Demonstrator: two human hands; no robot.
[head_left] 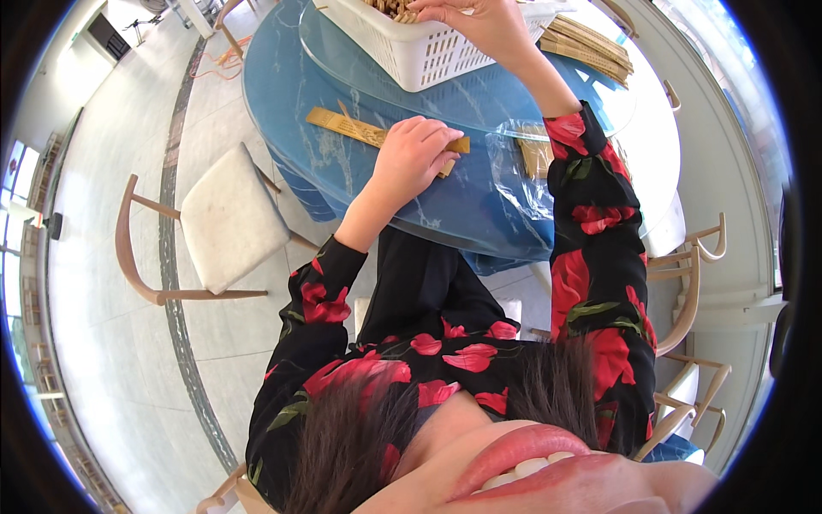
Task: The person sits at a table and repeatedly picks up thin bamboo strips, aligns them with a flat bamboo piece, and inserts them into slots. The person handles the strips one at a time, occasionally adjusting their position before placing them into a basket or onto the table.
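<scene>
My left hand (409, 158) is closed on a long, flat, yellow-brown paper sleeve (330, 121) that lies on the blue table. Printed marks show on the sleeve, and a thin wooden stick (343, 109) pokes out beside it. The sleeve's other end comes out past my fingers on the right. At the top edge of the view, my right hand (484, 27) reaches over a white plastic basket (419, 58). Its fingertips press together at the small light wooden pieces (392, 8) in the basket. What they pinch is too small to make out, and part of this hand is cut off.
The basket stands on a raised glass turntable (342, 64). A stack of flat brown sleeves (591, 50) lies right of it. Clear plastic wrap (521, 184) with a brown packet (538, 158) sits near my right forearm. A chair (231, 218) stands left of the table.
</scene>
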